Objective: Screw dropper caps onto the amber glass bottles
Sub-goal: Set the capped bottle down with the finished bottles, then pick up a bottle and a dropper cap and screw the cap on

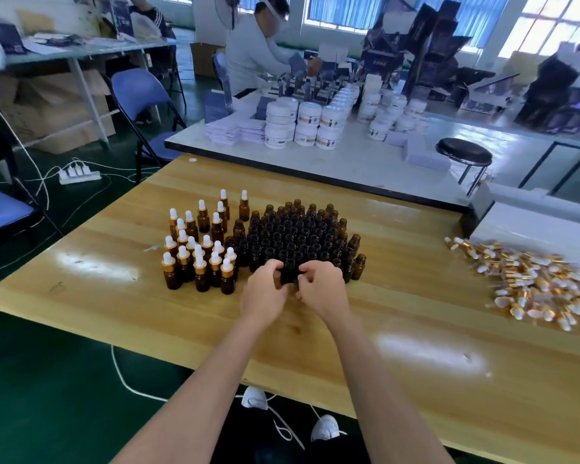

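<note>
Several open amber glass bottles (298, 236) stand packed together in the middle of the wooden table (399, 323). To their left stands a group of capped bottles (198, 252) with white dropper bulbs and gold collars. A heap of loose dropper caps (536, 283) lies at the right. At the near edge of the open cluster, my left hand (265, 289) and my right hand (320, 286) both curl around one amber bottle (288, 272) between them. Whether a cap is on it is hidden by my fingers.
A white box (529, 226) sits behind the cap heap. Beyond is a white table (349, 159) with stacked white jars (302, 125), a black stool (464, 152) and a person working. Blue chairs (138, 95) and a power strip (79, 175) with cables are at the left.
</note>
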